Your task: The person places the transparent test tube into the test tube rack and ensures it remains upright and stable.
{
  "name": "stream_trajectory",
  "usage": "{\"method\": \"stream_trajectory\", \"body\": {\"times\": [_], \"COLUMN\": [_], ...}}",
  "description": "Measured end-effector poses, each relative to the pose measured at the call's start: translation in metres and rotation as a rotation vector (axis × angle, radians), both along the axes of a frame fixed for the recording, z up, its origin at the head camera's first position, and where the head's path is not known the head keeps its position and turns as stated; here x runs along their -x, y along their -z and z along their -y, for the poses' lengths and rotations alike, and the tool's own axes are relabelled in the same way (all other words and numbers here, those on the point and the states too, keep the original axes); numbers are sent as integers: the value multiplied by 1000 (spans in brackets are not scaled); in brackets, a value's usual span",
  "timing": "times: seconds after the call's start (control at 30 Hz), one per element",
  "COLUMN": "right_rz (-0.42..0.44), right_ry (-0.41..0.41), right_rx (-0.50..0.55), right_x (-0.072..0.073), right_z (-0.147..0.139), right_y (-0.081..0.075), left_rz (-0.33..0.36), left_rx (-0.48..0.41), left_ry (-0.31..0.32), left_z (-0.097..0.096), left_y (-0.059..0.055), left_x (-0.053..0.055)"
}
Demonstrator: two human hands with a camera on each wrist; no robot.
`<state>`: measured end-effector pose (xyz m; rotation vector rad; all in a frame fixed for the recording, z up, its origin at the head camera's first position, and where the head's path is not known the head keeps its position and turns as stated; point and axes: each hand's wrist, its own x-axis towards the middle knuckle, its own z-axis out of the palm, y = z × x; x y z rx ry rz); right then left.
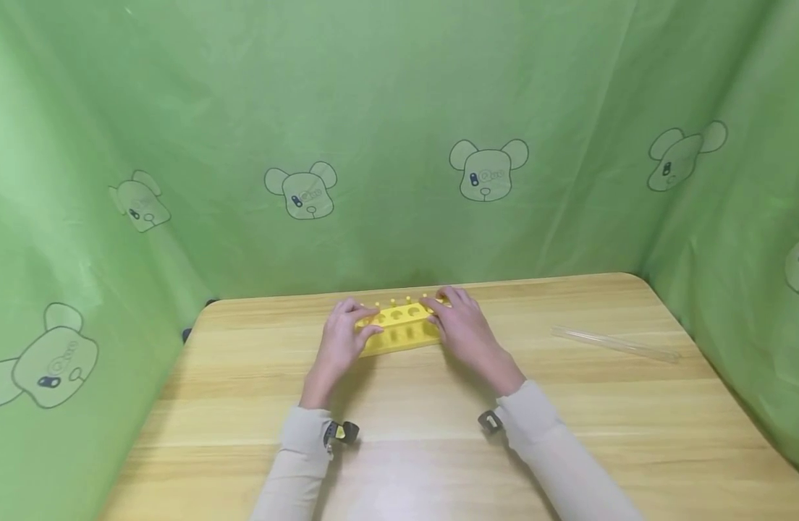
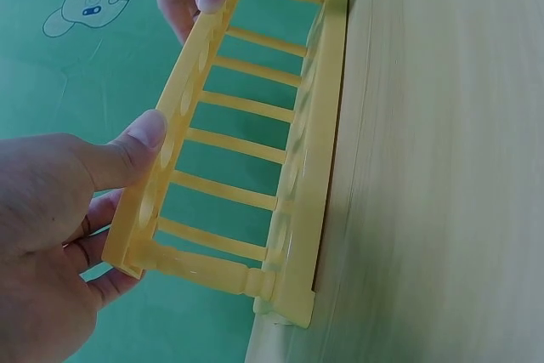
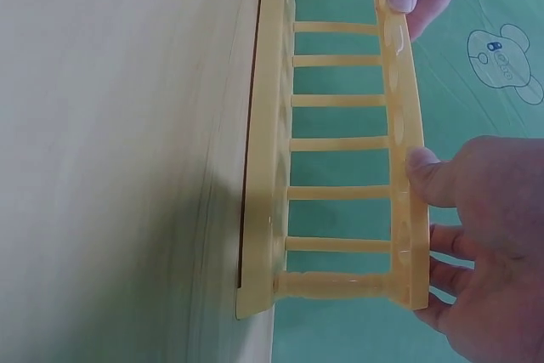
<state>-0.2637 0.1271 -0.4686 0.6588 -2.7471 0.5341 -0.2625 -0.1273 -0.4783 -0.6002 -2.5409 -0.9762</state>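
Note:
A yellow test tube rack (image 1: 404,323) stands at the far middle of the table, with round holes along its top plate and a row of thin pegs behind. My left hand (image 1: 341,334) grips the left end of the top plate, the thumb on the near edge and the fingers behind. At the other end, my right hand (image 1: 467,331) holds the same plate between thumb and fingers. Both wrist views show the rack's base (image 2: 321,176) against the tabletop and its slim upright rods (image 3: 338,144). No tubes are seen in the rack.
Clear, slender tubes (image 1: 614,344) lie slanted on the right of the wooden table (image 1: 399,412); their exact number is hard to tell. Green curtains (image 1: 386,87) with printed bear heads hang behind the table and along both sides.

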Motion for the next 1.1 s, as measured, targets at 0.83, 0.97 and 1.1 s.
{"method": "stream_trajectory", "body": {"times": [0.83, 0.97, 1.1], "right_rz": [-17, -21, -30], "right_ry": [51, 60, 64], "right_rx": [31, 28, 24], "right_x": [-15, -17, -20], "right_z": [-19, -19, -20], "right_y": [0, -2, -2], "left_rz": [-29, -18, -7], "left_rx": [33, 29, 13], "left_ry": [35, 31, 31], "left_z": [-21, -23, -24], "left_y": [2, 1, 1], "left_x": [2, 1, 0]}}
